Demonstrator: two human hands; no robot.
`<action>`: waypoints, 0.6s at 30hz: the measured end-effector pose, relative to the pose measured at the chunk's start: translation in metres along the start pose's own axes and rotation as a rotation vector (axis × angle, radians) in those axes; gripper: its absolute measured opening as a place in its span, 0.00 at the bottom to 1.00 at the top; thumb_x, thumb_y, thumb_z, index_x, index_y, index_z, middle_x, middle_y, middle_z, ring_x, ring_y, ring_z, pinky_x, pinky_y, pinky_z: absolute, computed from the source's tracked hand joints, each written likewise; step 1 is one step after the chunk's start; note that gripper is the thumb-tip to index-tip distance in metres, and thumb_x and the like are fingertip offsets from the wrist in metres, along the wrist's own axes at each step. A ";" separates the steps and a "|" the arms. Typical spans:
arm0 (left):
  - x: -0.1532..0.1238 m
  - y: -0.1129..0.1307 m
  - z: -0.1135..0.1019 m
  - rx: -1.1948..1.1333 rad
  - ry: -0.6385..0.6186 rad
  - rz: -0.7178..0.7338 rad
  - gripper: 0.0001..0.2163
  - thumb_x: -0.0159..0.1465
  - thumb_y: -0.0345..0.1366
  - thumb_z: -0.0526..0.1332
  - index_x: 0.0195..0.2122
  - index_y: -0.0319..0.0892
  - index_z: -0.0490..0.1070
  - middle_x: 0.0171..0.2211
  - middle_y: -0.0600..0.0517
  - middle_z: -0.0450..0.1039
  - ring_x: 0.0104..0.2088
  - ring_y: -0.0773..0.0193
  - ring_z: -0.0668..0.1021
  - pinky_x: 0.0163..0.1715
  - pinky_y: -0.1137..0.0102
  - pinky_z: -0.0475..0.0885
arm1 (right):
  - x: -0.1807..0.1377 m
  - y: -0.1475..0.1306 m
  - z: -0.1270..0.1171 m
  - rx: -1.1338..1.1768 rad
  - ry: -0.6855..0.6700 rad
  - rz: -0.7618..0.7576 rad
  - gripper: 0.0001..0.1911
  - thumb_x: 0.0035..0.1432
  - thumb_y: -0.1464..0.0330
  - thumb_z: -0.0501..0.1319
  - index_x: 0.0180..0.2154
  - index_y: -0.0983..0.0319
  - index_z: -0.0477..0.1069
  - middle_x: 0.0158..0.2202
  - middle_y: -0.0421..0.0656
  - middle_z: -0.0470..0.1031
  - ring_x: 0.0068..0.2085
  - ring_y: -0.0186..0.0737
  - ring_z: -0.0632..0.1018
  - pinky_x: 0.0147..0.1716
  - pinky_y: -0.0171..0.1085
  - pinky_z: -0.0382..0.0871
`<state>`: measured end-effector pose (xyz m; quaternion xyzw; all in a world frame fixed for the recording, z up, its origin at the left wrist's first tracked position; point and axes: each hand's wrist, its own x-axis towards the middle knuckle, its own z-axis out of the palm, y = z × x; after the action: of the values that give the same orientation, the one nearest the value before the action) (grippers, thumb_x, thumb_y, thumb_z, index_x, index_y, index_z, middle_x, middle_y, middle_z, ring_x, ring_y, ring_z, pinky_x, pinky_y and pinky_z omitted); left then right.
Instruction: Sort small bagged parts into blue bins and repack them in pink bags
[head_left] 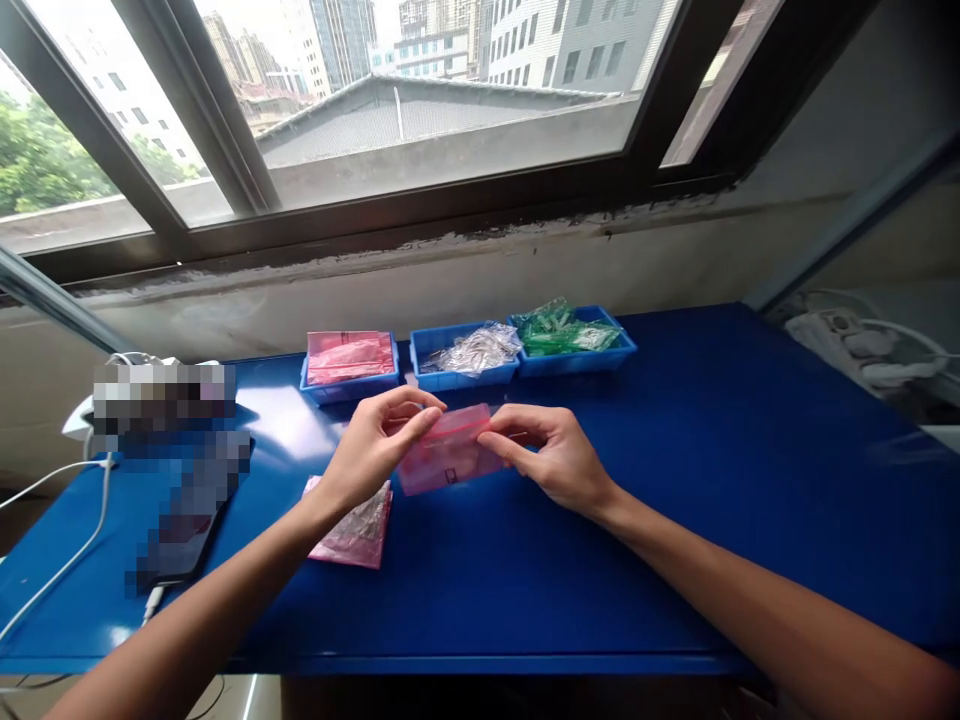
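Left hand (373,452) and right hand (553,456) pinch a pink zip bag (448,458) by its ends (fingertips (431,400) pressed onto the plastic), keeping the seal (450,428) taut between them.

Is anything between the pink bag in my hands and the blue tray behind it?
Nothing visible: the pink bag is just in front of the middle blue tray, with only blue tabletop between them.
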<state>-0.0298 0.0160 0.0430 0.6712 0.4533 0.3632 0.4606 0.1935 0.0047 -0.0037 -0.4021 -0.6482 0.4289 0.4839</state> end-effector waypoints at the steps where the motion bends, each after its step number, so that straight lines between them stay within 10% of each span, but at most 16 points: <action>1: 0.001 -0.003 0.000 -0.056 0.012 -0.037 0.15 0.66 0.48 0.67 0.41 0.40 0.80 0.36 0.48 0.82 0.35 0.62 0.79 0.33 0.73 0.71 | 0.001 0.000 -0.001 0.027 0.049 0.013 0.13 0.60 0.58 0.70 0.30 0.62 0.81 0.25 0.42 0.78 0.24 0.36 0.74 0.23 0.34 0.69; 18: -0.011 -0.035 0.003 -0.045 0.143 -0.041 0.14 0.67 0.45 0.67 0.32 0.39 0.75 0.17 0.60 0.62 0.18 0.72 0.62 0.19 0.75 0.55 | 0.002 0.010 -0.003 0.082 0.119 0.095 0.12 0.61 0.60 0.71 0.32 0.62 0.83 0.17 0.36 0.68 0.17 0.29 0.66 0.15 0.31 0.59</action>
<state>-0.0397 0.0105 0.0081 0.6238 0.4904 0.4106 0.4493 0.1965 0.0104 -0.0116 -0.4370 -0.5802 0.4531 0.5168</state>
